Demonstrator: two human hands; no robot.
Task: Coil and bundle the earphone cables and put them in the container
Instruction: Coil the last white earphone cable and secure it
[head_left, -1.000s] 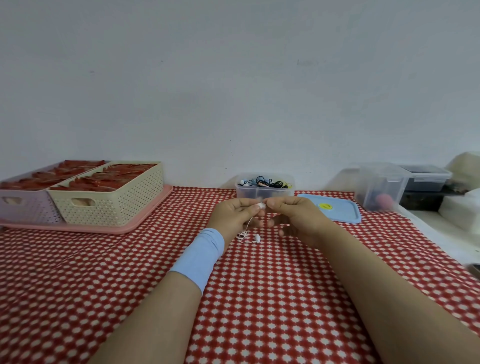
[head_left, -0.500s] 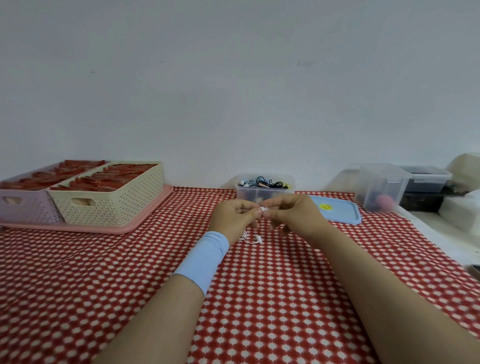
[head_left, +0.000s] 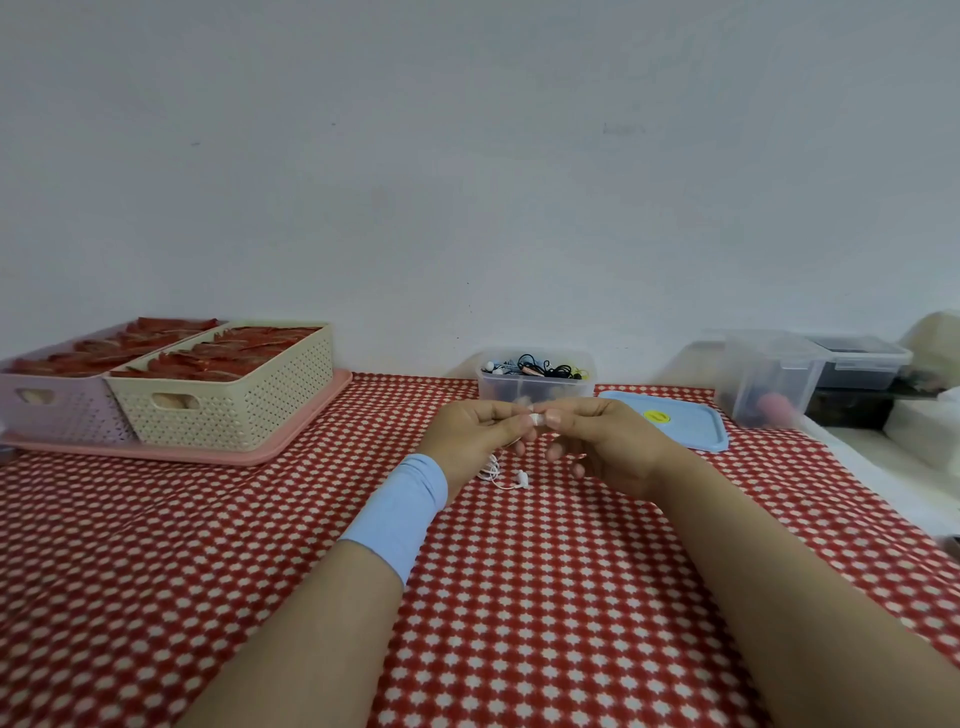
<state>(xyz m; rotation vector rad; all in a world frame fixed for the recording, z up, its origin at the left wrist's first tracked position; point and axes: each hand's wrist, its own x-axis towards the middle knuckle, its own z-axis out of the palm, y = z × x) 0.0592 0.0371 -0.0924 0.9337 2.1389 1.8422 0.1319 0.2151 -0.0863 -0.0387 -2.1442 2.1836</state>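
Both hands are up over the mid-table, fingertips meeting. Left hand (head_left: 478, 436) and right hand (head_left: 608, 447) each pinch the same small white bit of the white earphone cable (head_left: 498, 470) between thumb and forefinger, other fingers curled under. The rest of the cable hangs in loose loops below the left palm, and one earbud (head_left: 521, 475) dangles just above the red checked tablecloth (head_left: 519, 597), between the two wrists. There is a blue wristband (head_left: 400, 509) on the left forearm. The container (head_left: 519, 389) is straight behind the pinch, near it, at the back edge against the wall, open, with dark and coloured cables already inside. Its blue lid (head_left: 675, 431) lies flat just beside it to the right, close behind the right hand. On the left, a pink tray (head_left: 291, 447) carries a cream basket (head_left: 249, 405) and a lilac basket (head_left: 57, 410), well apart from the left hand, with a wide strip of cloth between. On the right, the cloth's edge runs diagonally past the right forearm. Clear plastic boxes (head_left: 769, 384) sit beyond that edge, behind the lid. Plain cloth shows between the forearms, down to the near edge.
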